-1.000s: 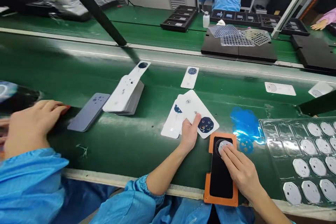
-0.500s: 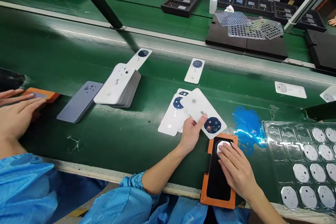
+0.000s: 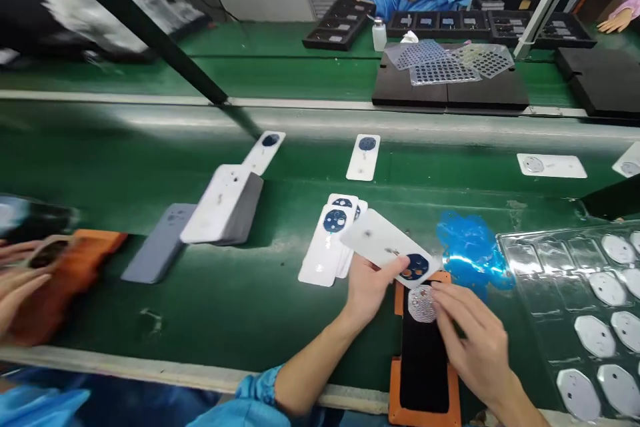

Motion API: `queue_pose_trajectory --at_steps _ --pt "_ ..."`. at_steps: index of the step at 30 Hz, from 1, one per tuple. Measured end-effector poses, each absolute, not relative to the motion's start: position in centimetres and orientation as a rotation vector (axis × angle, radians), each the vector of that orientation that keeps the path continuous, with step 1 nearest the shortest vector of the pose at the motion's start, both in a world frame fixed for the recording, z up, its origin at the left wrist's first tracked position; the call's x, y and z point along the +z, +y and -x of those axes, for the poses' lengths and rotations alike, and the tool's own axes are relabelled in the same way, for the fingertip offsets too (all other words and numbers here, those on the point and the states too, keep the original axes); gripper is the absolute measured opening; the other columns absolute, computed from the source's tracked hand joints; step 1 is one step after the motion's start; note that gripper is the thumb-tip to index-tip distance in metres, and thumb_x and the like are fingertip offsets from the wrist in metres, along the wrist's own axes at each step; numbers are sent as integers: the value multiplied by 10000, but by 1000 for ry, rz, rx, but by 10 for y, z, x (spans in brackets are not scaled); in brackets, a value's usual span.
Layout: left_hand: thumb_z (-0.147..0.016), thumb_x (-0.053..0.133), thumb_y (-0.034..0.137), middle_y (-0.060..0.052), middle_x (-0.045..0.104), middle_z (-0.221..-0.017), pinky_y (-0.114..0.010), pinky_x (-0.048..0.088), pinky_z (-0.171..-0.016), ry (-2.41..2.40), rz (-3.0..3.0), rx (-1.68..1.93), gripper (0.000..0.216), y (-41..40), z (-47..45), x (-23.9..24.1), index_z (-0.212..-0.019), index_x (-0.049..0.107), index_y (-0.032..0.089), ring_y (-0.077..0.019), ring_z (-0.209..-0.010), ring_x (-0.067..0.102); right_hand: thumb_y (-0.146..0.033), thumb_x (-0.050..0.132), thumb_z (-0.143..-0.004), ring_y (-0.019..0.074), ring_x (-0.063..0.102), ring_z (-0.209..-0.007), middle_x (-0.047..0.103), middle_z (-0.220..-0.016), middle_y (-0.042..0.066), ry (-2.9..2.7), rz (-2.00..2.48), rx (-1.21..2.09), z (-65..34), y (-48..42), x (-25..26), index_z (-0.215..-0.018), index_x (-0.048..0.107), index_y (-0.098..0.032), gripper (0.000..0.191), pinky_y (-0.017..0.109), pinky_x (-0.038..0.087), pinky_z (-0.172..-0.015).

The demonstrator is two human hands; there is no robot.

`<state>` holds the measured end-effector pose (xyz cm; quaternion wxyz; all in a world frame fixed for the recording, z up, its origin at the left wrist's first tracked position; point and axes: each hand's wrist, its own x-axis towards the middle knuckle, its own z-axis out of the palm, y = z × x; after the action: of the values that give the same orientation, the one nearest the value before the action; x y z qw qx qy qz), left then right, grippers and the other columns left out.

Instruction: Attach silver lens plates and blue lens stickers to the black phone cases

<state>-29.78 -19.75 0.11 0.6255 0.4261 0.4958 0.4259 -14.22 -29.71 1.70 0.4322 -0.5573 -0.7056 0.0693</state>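
Observation:
My left hand (image 3: pixel 369 288) grips a white backing card (image 3: pixel 383 246) with a dark blue round lens piece near its far end, held tilted above the belt. Just right of it, my right hand (image 3: pixel 475 340) rests its fingertips on a pale octagonal film piece (image 3: pixel 421 303) at the top of a black phone back seated in an orange jig (image 3: pixel 424 363). A small fan of similar white cards (image 3: pixel 330 240) lies on the green belt (image 3: pixel 240 293) just left of the held card.
A clear blister tray (image 3: pixel 590 293) of white octagonal pieces sits at right, with crumpled blue film (image 3: pixel 467 247) beside it. A stack of white and grey phone backs (image 3: pixel 225 207) lies left. Another person's hands (image 3: pixel 15 280) work an orange jig at far left. Black trays and a seated worker are beyond.
My left hand has tipped the held card lower and flatter, over the jig's top. My right fingers have slid to the right edge of the octagonal piece. The neighbour's hands have shifted.

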Motion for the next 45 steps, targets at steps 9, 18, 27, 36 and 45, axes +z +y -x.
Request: queue_pose_trajectory --at_steps 9,18,27,36,45 --pt "-893 613 565 -79 761 -855 -342 577 -812 1015 -1266 918 416 -240 266 5 -931 800 195 -236 -828 708 -211 592 -943 191 710 -843 714 -926 60 -1359 1596 76 136 -282 25 -977 672 -231 90 290 604 -731" --pt "-925 561 571 -92 725 -1184 -419 541 -974 889 -1326 919 469 -249 267 4 -1227 725 253 -287 -1029 686 -187 565 -945 186 719 -841 728 -931 57 -1274 1516 161 132 -286 33 -970 709 -235 153 300 624 -772" --pt "-927 552 569 -99 681 -1280 -458 494 -1048 911 -1420 917 465 -252 263 11 -1233 718 261 -313 -1149 645 -151 520 -940 177 710 -854 725 -933 51 -1288 1551 107 132 -286 30 -955 688 -229 185 283 601 -752" --pt "-872 603 630 -122 741 -1122 -471 535 -984 1032 -1133 881 535 -247 262 7 -1157 740 198 -315 -1066 679 -209 515 -858 140 605 -608 644 -703 3 -1230 1787 228 117 -280 22 -730 586 -224 147 257 464 -584" --pt "-962 584 423 -116 733 -1138 -380 614 -815 1100 -1176 919 352 -214 329 16 -1133 716 145 -237 -923 721 -247 573 -823 148 467 -455 522 -506 -14 -1466 2388 149 43 -285 11 -571 462 -226 276 288 287 -478"
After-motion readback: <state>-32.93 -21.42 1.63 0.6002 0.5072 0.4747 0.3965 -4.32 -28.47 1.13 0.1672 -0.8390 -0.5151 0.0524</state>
